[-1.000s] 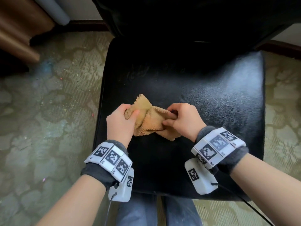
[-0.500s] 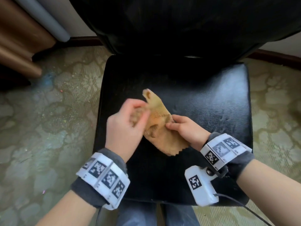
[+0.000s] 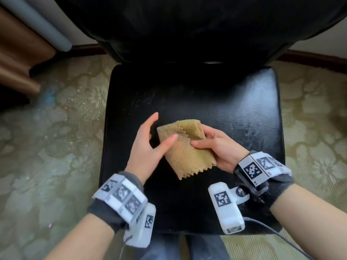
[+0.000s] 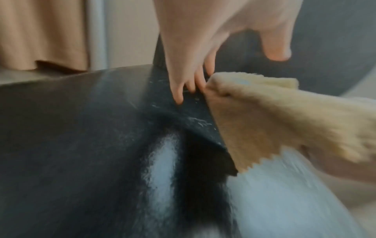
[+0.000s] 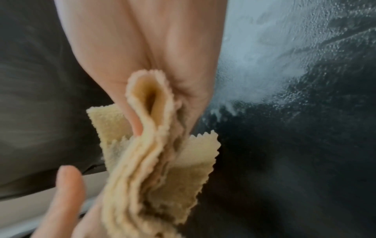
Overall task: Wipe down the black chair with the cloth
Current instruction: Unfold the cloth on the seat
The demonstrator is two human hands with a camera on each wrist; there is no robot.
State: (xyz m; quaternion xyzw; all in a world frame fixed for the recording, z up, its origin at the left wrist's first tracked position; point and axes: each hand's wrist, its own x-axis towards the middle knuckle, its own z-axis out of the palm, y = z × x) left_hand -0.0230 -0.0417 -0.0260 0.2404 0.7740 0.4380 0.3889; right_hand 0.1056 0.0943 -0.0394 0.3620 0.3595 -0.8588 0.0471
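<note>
A tan cloth (image 3: 185,152) with zigzag edges is folded into a flat pad just above the middle of the black chair seat (image 3: 234,113). My right hand (image 3: 219,147) grips its right side, thumb on top and fingers underneath. In the right wrist view the cloth's folded layers (image 5: 150,161) are pinched against the palm. My left hand (image 3: 148,143) is open beside the cloth's left edge, its thumb resting on the top face. The left wrist view shows straight fingers (image 4: 179,93) next to the cloth (image 4: 284,116). The black backrest (image 3: 187,25) rises behind the seat.
Patterned greenish carpet (image 3: 56,147) lies on both sides of the chair. At the back left stand brown curtain folds (image 3: 20,53) and a grey pole (image 3: 43,27). A dark baseboard (image 3: 315,59) runs along the wall. My jeans-clad legs (image 3: 187,246) are at the seat's front edge.
The cloth went from a bunched shape held by both hands to a folded pad in my right hand. My left hand let go and opened.
</note>
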